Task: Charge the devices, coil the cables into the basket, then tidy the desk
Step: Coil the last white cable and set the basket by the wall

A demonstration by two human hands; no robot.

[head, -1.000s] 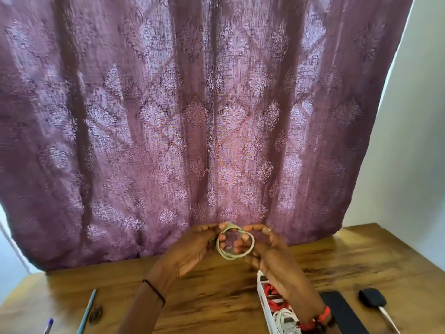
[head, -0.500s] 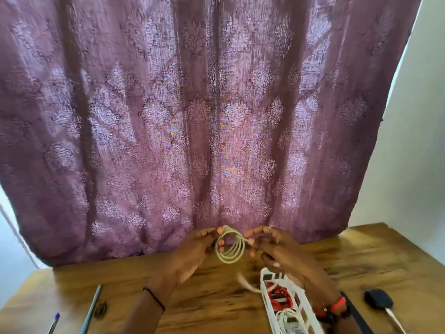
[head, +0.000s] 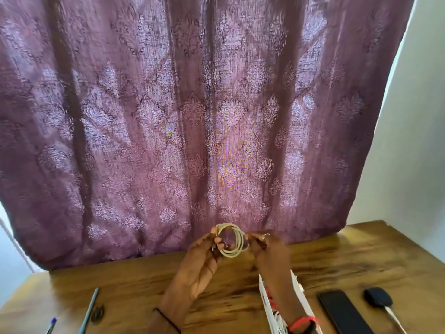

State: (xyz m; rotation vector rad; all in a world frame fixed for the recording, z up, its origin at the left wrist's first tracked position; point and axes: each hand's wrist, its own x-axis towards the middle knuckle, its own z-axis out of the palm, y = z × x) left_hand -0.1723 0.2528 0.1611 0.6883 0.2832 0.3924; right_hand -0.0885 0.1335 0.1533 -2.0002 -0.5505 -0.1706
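Head view: left hand (head: 201,257), right hand (head: 269,251) both pinch upright coiled cable (head: 231,241), opening facing camera.

The curtain (head: 192,116) behind the basket (head: 265,297) is dusky purple, patterned with rows of paler damask leaf motifs. The basket is white, with red showing inside. The cable (head: 232,241) above it is cream. The desk (head: 134,285) is warm brown wood with dark grain streaks. Right of the basket: a black phone (head: 344,312), a black puck (head: 378,298), a white lead (head: 395,319). Left of it: a teal pen (head: 88,312), a blue-capped pen (head: 51,327), a black wristband (head: 166,319). Over it: a red-and-black wristband (head: 302,323)
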